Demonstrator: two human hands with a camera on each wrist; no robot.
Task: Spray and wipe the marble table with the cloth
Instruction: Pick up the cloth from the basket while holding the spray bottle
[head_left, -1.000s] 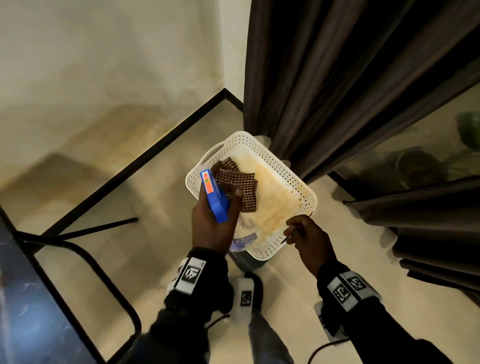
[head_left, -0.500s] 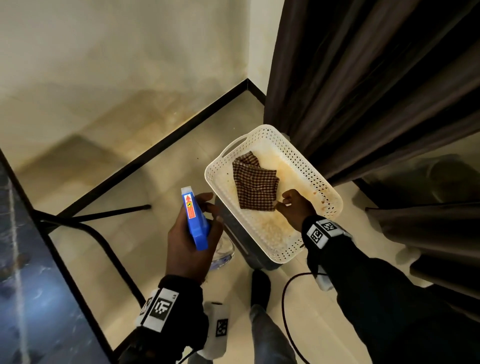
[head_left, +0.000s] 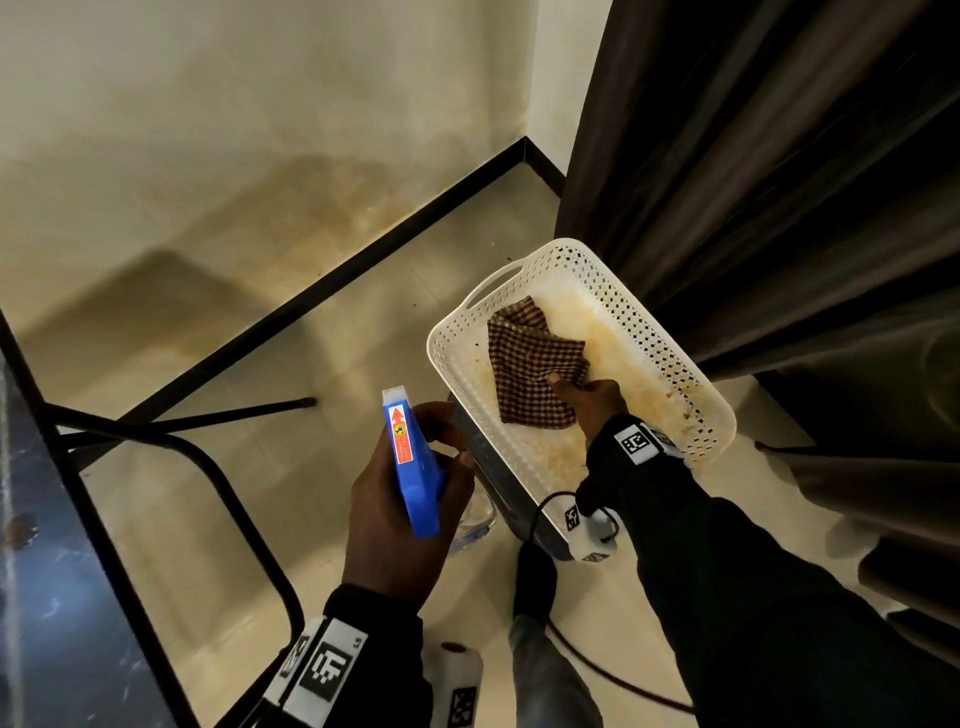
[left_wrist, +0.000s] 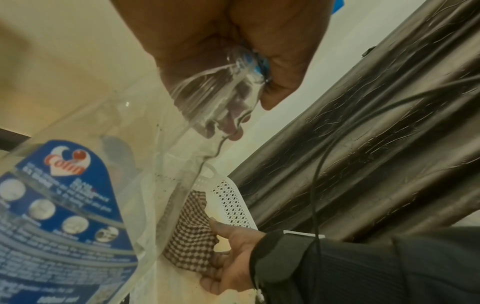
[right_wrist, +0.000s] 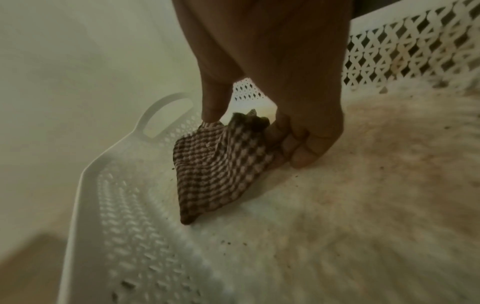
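Observation:
My left hand (head_left: 410, 499) grips a spray bottle (head_left: 410, 462) with a blue trigger head; its clear body and blue label (left_wrist: 59, 207) fill the left wrist view. A brown checked cloth (head_left: 530, 374) lies in a white perforated basket (head_left: 452, 332). My right hand (head_left: 587, 395) reaches into the basket and pinches the cloth (right_wrist: 221, 164) between thumb and curled fingers, lifting one side off the basket floor (right_wrist: 337, 205). The dark marble table (head_left: 47, 597) shows at the far left edge.
The basket sits on a dark box (head_left: 493, 483) on the tiled floor. Black metal table legs (head_left: 208, 467) cross the floor at left. Dark curtains (head_left: 753, 156) hang at right. A cable (head_left: 613, 670) trails from my right wrist. My shoe (head_left: 535, 577) is below the basket.
My left hand carried the spray bottle out of the basket to the left. My right hand moved from the basket rim onto the cloth and took hold of it.

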